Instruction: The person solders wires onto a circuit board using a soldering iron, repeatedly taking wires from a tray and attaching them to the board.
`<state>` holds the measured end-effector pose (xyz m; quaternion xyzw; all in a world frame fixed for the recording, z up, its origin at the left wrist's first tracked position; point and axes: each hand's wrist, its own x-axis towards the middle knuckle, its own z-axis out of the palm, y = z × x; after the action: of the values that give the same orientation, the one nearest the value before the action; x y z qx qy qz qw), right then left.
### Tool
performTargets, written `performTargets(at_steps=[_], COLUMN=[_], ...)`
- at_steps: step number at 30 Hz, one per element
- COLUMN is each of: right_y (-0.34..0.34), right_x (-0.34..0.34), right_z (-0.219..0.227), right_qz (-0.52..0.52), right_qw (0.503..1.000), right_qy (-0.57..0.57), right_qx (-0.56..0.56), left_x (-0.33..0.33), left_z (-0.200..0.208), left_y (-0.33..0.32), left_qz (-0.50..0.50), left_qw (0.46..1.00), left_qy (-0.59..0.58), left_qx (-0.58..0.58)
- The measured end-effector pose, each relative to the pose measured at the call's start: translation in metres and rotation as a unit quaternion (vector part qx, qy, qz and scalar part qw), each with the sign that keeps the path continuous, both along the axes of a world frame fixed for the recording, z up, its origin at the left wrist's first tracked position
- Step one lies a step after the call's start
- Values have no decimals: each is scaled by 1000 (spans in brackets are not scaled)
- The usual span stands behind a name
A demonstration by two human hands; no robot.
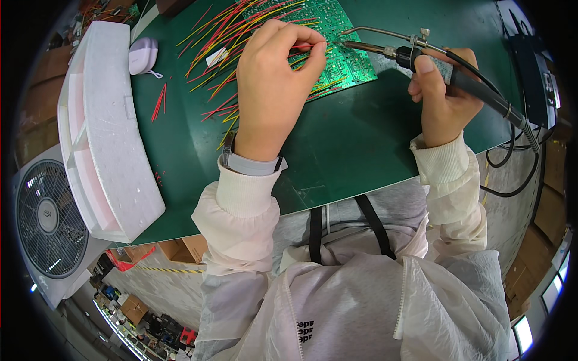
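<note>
A green panel of circuit boards [356, 65] lies at the far middle of the table. Many thin red and yellow wires [211, 37] stick out from it toward the left. My left hand [268, 84] is over the wires, thumb and forefinger pinched on a thin red wire at the panel; the fingers partly cover it. In my right hand [445, 99] is a soldering iron [472, 85], its tip pointing left and close to the boards beside my left fingertips. A bent metal solder feed tube [382, 32] is clamped above the iron and reaches toward its tip.
A white foam tray with compartments [114, 120] stands along the left edge. A lilac case [142, 56] and loose red wires [159, 102] lie near it. A dark box-shaped unit [530, 78] stands far right, with black cables [512, 191] hanging. A fan [51, 213] is left of the table.
</note>
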<state>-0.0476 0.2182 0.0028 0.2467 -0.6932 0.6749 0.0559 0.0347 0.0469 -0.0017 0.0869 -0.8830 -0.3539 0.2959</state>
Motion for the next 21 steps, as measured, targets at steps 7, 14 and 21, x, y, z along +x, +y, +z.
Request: performTargets(at_steps=[7,14,21], right_y=[1,-3,0], right_x=[2,3,-1], right_z=[2,6,-2], right_qz=[6,15,10], right_qw=[1000,1000,1000], right_qy=[-14,-13,7], right_qx=[-1,5,8], left_x=[0,1,0], left_z=[0,0,2], left_y=[2,1,1], left_qz=[6,5,10], left_qw=[999,999,999], left_qy=[-13,-18,-26], left_qx=[29,37,35])
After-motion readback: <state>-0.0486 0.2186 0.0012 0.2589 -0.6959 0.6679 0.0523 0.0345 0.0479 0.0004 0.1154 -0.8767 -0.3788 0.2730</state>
